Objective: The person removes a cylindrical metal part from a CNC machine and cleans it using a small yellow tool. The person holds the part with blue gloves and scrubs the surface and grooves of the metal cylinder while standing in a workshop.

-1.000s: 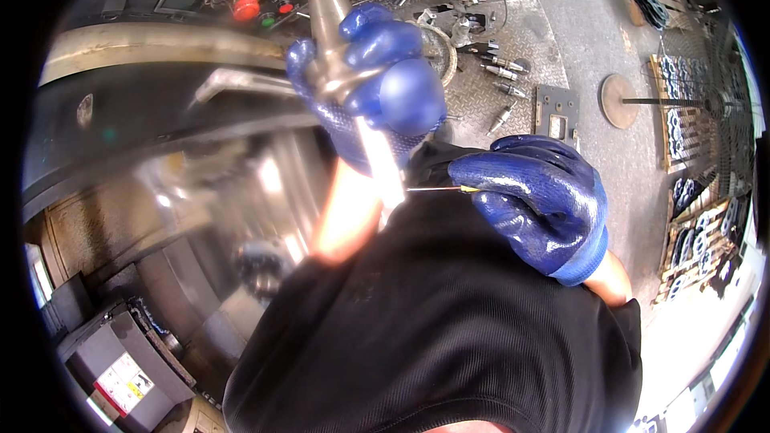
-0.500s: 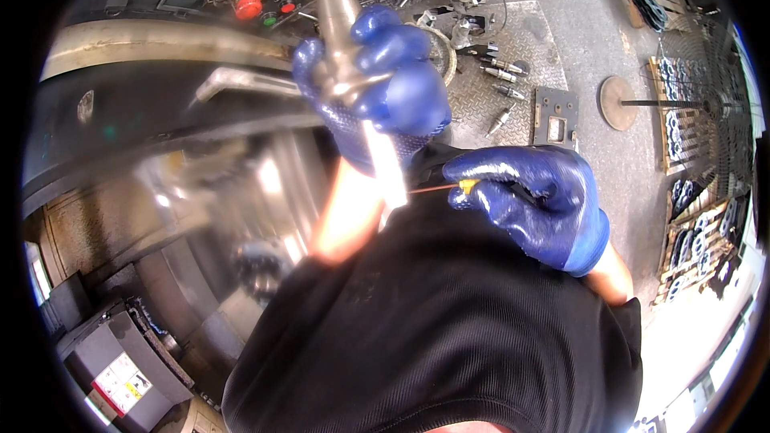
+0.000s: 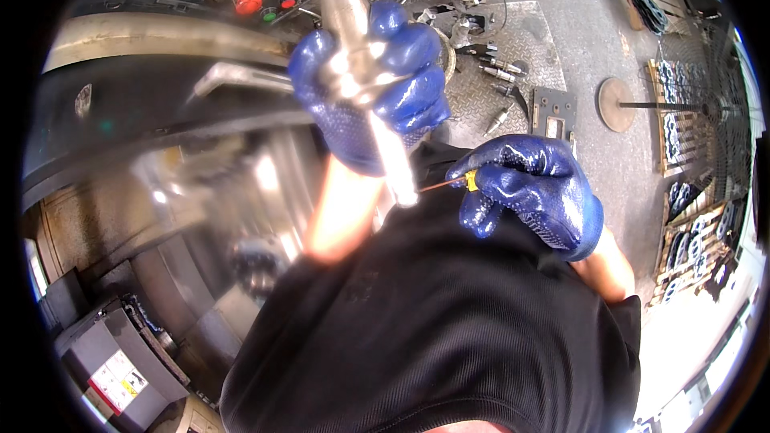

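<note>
My left hand, in a blue coated glove, is wrapped round a shiny metal tool holder. Its tapered end points up and away, and a bright slim shaft sticks out below the fist toward my black shirt. On the right, my right hand, gloved the same, pinches the yellow handle of a small driver. The driver's thin copper-coloured blade points left at the shaft's lower tip; glare hides whether they touch. One finger hangs down, away from the handle.
A control panel with a red mushroom button lies beyond my left hand. Several tool holders and a dark metal plate rest on a tread-plate surface. A lever juts out at left. A fan stands at far right.
The shaft's lower tip has swung slightly right. My right hand has shifted a little upward, its grip on the driver has turned, and one finger now points downward.
</note>
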`<move>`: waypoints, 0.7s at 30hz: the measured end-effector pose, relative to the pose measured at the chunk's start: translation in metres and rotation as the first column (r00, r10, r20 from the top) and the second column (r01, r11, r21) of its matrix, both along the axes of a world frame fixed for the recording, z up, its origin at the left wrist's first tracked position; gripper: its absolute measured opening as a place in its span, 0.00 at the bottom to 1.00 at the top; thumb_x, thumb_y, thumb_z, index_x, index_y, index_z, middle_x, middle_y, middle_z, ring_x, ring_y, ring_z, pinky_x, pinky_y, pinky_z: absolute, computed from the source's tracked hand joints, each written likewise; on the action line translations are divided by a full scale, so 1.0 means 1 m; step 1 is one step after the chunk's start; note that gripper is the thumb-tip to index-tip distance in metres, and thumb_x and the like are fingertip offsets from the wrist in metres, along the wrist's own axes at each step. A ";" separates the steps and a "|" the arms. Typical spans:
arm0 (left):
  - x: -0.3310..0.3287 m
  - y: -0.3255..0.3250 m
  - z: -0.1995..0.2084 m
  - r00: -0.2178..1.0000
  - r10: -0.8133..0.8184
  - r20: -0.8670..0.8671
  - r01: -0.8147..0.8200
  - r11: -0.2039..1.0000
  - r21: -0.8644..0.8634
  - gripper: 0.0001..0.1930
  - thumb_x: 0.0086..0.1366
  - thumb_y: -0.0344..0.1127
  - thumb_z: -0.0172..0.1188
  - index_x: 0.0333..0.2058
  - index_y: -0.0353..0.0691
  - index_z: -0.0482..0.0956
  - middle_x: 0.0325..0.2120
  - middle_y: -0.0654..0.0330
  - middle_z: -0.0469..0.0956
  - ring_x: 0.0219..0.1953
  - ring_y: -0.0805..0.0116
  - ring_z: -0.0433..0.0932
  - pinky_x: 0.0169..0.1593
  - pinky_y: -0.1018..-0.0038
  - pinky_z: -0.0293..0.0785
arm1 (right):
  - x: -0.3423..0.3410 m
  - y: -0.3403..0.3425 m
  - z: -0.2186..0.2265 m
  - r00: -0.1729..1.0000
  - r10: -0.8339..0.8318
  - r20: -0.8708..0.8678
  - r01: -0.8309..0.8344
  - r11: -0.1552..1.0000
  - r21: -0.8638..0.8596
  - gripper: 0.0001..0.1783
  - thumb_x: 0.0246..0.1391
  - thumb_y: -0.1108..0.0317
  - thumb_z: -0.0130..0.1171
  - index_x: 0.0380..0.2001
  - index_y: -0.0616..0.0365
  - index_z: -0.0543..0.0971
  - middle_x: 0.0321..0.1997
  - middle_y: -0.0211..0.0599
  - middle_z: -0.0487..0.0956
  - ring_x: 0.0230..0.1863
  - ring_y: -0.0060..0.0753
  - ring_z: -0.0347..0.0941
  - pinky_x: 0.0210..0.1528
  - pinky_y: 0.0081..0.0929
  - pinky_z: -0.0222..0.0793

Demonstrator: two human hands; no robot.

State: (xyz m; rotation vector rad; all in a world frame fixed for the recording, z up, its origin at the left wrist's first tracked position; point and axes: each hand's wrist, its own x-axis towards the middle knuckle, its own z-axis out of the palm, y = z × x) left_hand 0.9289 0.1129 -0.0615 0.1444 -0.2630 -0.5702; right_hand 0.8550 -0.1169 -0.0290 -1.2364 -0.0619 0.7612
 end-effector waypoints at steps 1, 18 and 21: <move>0.000 0.001 0.000 1.000 0.000 0.001 0.000 1.000 0.019 0.20 0.66 0.51 0.70 0.46 0.48 0.74 0.37 0.69 0.74 0.24 0.81 0.75 0.30 0.76 0.75 | 0.000 0.001 -0.004 1.000 -0.006 0.006 0.006 1.000 0.007 0.12 0.64 0.73 0.64 0.50 0.62 0.87 0.44 0.42 0.87 0.46 0.32 0.85 0.51 0.31 0.79; -0.012 0.026 -0.030 0.836 0.522 -0.170 -0.369 0.763 0.530 0.30 0.74 0.60 0.56 0.44 0.31 0.81 0.33 0.54 0.84 0.30 0.68 0.82 0.39 0.72 0.84 | -0.002 -0.006 0.018 0.630 0.072 0.774 0.243 0.927 -0.284 0.14 0.56 0.77 0.69 0.47 0.61 0.88 0.40 0.47 0.89 0.39 0.50 0.88 0.44 0.39 0.81; -0.010 0.033 -0.044 0.855 0.514 -0.073 -0.396 0.737 0.547 0.30 0.75 0.58 0.56 0.43 0.29 0.82 0.34 0.53 0.85 0.31 0.68 0.84 0.41 0.74 0.85 | -0.002 -0.007 0.016 0.612 0.091 0.785 0.245 0.923 -0.297 0.15 0.55 0.77 0.69 0.47 0.60 0.88 0.39 0.47 0.89 0.38 0.50 0.88 0.44 0.39 0.81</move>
